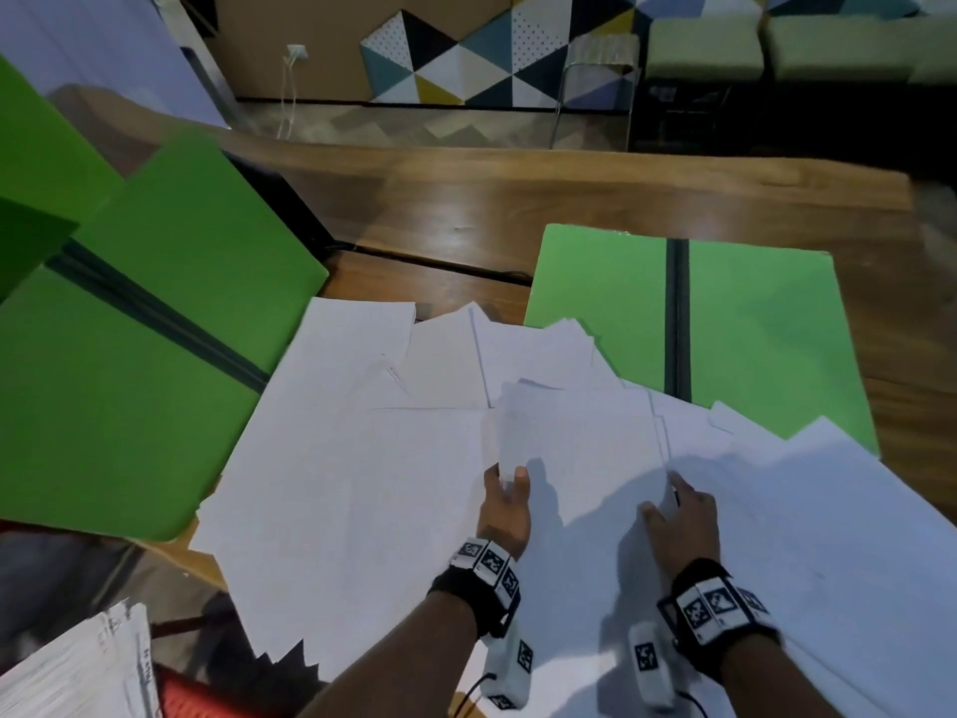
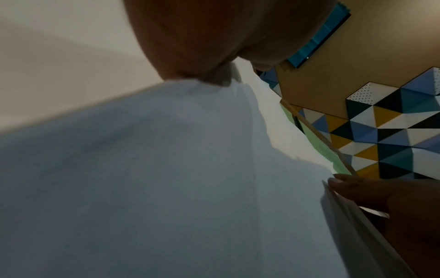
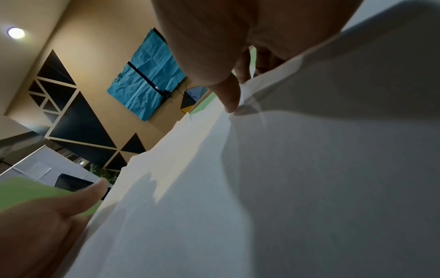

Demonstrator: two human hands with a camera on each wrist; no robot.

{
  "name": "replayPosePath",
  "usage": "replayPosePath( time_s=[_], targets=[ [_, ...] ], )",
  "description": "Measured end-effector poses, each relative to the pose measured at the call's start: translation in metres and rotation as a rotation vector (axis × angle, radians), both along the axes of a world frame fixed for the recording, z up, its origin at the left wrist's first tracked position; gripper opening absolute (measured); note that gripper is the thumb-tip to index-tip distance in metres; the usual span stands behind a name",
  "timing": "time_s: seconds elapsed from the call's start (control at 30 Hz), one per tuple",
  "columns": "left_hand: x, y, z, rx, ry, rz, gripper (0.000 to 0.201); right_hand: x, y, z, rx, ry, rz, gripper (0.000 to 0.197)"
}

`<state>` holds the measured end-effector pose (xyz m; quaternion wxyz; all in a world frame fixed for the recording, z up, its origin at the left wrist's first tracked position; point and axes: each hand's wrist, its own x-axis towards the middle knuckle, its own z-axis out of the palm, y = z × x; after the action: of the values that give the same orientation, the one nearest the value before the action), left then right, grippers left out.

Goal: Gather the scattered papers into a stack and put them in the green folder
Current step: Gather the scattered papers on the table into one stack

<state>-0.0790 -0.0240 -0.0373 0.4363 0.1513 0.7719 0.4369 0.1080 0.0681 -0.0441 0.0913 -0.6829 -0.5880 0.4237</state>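
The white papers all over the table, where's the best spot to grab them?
Probably by their near edges, coming from the person's side. The white papers lie flat and fanned, corners overhanging the table there. The left hand already pinches a sheet's near edge; the right hand rests nearby.

The papers (image 1: 362, 484) are thin, matt white sheets, smooth, heaped on the table (image 1: 518, 209), which is glossy dark wood with visible grain; the green folder (image 1: 766, 334), at the papers' far right, looks like matt card with a black spine.
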Motion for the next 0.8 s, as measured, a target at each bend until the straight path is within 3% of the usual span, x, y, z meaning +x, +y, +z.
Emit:
replayPosePath(
  time_s=[0.17, 0.4, 0.47, 0.53, 0.73, 0.8],
  targets=[
    [0.001, -0.007, -0.006, 0.004, 0.04, -0.077, 0.068, -0.001, 0.007, 0.0, 0.024, -0.078, 0.039, 0.051],
    [-0.012, -0.013, 0.0, 0.097, 0.021, -0.225, 0.055, 0.009, 0.029, 0.004, 0.033, 0.016, 0.12, 0.02],
    [-0.016, -0.013, 0.002, 0.142, 0.014, -0.245, 0.057, 0.01, 0.036, 0.011, -0.022, 0.106, 0.03, 0.054],
    [-0.019, -0.014, 0.004, 0.161, -0.006, -0.252, 0.063, 0.01, 0.042, 0.017, -0.062, 0.162, 0.017, 0.076],
    [-0.028, 0.001, 0.01, 0.181, -0.015, -0.245, 0.099, 0.007, 0.034, 0.016, -0.072, -0.033, 0.31, 0.097],
    [-0.033, 0.009, 0.016, 0.166, -0.017, -0.222, 0.103, 0.008, 0.032, 0.018, -0.074, -0.05, 0.366, 0.105]
  ],
)
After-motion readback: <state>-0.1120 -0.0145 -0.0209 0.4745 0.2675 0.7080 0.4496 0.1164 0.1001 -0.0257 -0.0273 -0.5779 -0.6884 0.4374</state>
